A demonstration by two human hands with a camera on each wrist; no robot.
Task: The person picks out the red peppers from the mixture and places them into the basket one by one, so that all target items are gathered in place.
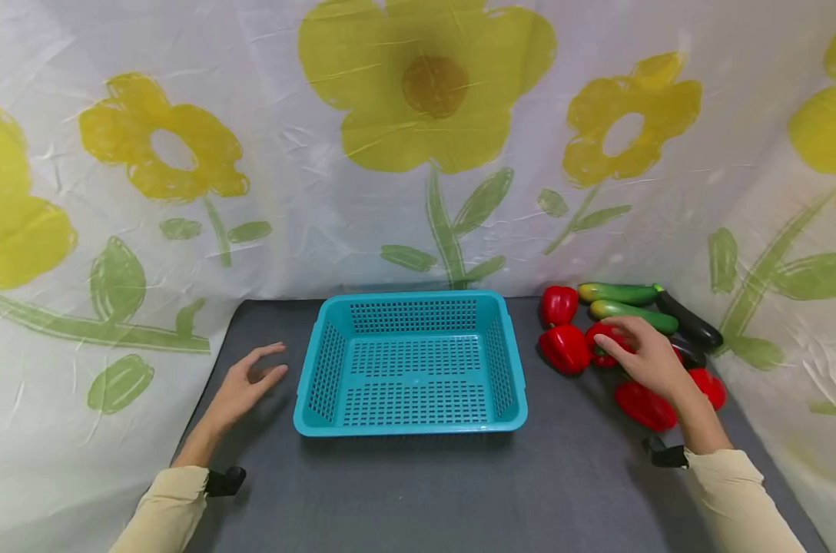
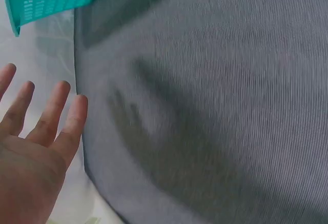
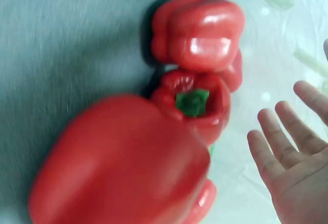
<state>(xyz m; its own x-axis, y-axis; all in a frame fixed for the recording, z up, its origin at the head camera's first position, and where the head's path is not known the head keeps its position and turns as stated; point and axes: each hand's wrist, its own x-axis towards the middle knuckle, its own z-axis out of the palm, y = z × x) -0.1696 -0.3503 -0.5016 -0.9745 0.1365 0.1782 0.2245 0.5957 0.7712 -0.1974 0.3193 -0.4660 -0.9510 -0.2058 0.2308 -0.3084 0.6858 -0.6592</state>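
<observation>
My left hand (image 1: 248,384) hovers over the grey cloth, left of a turquoise slotted basket (image 1: 413,429), holding nothing. In the left wrist view its fingers (image 2: 74,119) are extended and spread. On the right, my right hand (image 1: 646,357) is above several red bell peppers (image 1: 565,349), fingers extended and nothing in its grasp. It partly covers one bell pepper (image 1: 601,346) from the head camera. The right wrist view shows a bell pepper with a green stem (image 3: 192,101) and a large one (image 3: 123,162) close to the camera, both apart from the fingers.
Two green zucchini (image 1: 618,293) lie at the back right, beside a dark eggplant (image 1: 691,319). Another dark eggplant (image 1: 691,353) is partly hidden by the right hand. A white curtain with yellow flowers (image 1: 435,84) bounds the grey table (image 1: 418,499) at the back and sides.
</observation>
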